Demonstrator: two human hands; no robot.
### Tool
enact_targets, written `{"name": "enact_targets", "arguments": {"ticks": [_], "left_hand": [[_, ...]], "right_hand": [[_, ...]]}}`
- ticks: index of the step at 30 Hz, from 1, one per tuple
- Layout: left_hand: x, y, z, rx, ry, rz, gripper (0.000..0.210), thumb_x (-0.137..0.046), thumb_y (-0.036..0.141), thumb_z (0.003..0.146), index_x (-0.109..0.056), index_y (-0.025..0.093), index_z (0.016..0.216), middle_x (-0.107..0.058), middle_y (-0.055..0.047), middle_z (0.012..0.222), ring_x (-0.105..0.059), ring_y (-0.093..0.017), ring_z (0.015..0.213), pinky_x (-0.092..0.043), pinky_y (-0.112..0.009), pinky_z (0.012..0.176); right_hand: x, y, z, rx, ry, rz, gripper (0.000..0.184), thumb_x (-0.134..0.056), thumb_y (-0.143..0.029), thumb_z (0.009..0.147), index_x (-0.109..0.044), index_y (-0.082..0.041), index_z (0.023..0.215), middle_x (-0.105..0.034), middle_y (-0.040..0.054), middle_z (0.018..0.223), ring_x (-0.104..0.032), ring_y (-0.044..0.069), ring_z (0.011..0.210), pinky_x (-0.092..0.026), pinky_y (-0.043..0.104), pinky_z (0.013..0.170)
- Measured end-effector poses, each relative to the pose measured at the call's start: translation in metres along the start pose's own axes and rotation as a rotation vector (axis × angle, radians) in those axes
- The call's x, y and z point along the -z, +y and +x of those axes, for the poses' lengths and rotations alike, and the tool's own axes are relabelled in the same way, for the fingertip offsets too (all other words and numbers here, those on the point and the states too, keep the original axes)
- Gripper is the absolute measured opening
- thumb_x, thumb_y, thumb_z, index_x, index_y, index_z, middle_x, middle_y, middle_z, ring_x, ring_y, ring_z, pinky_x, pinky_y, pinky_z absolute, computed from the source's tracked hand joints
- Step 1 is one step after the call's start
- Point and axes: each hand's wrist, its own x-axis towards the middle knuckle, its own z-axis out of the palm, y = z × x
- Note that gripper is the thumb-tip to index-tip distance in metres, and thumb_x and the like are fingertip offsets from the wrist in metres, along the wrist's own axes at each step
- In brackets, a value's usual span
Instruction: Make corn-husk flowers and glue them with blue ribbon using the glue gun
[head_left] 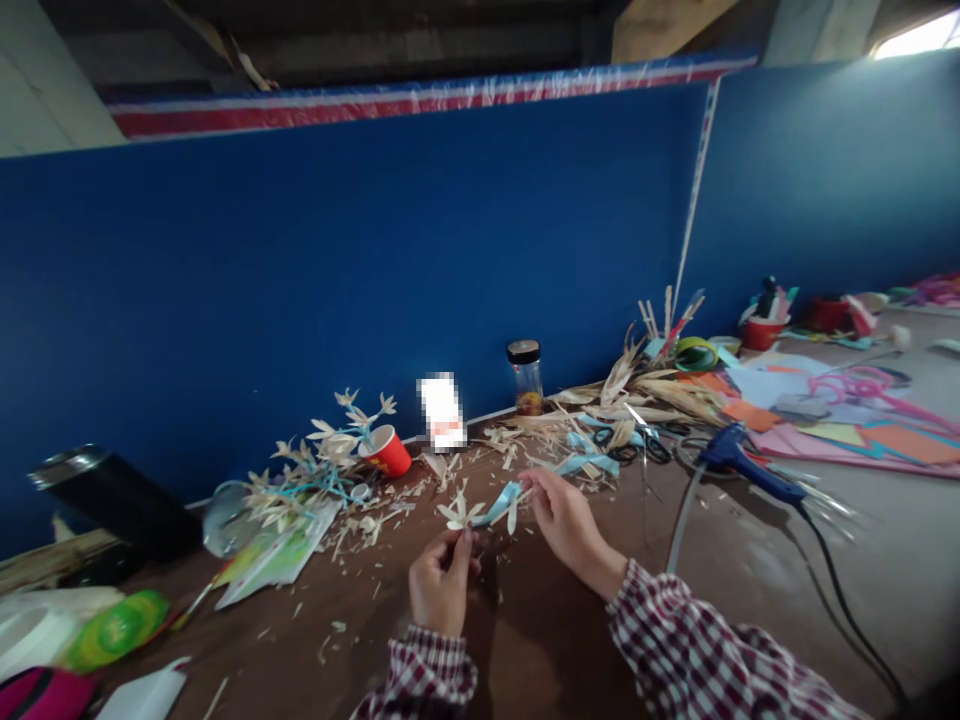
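Note:
My left hand (439, 590) pinches the base of a pale flower (459, 514) with narrow, dried-husk-like petals between thumb and forefinger. A light blue strip (498, 503) runs from beside the flower up to the fingertips of my right hand (562, 520). Those fingers are drawn together at the strip's upper end; their exact hold is partly hidden. Just below them a single pale petal (512, 517) shows, and I cannot tell if it is attached to the strip. Both hands are above the brown table (540, 640).
Finished-looking pale flowers (300, 480) and a red paper cup (390, 455) lie left. A lidded jar (526, 378) stands by the blue partition (375, 250). Scissors (649, 440), a blue glue gun (750, 465) with its cable, and coloured paper (832, 440) lie right. A black bottle (112, 500) leans far left.

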Motion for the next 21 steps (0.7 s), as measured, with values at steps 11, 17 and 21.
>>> {"name": "enact_targets", "arguments": {"ticks": [11,17,21], "left_hand": [[-0.006,0.002,-0.004,0.045,0.071,0.129,0.054,-0.052,0.061,0.059,-0.068,0.013,0.079,-0.061,-0.002,0.046,-0.051,-0.016,0.042,-0.035,-0.023,0.038],[-0.007,0.005,-0.006,0.066,0.076,0.158,0.057,-0.054,0.065,0.054,-0.069,0.015,0.077,-0.063,-0.002,0.048,-0.057,-0.020,0.049,-0.042,-0.026,0.047],[-0.007,0.008,-0.007,0.005,0.079,0.141,0.055,-0.053,0.064,0.055,-0.069,0.015,0.074,-0.063,-0.002,0.048,-0.058,-0.019,0.050,-0.043,-0.026,0.050]], "right_hand": [[0.086,-0.040,-0.100,0.355,-0.619,-0.003,0.017,-0.044,-0.024,0.085,-0.059,-0.025,0.092,-0.064,-0.0024,0.081,-0.058,0.008,0.076,-0.043,0.015,0.065],[0.179,0.028,-0.090,-0.067,-0.218,-0.448,0.021,-0.044,-0.026,0.082,-0.058,-0.025,0.098,-0.063,0.0033,0.090,-0.058,0.017,0.081,-0.044,0.028,0.071],[0.212,0.079,-0.070,-0.239,-0.075,-0.817,0.018,-0.047,-0.029,0.079,-0.057,-0.020,0.090,-0.060,0.0077,0.094,-0.053,0.023,0.089,-0.041,0.033,0.074]]}}
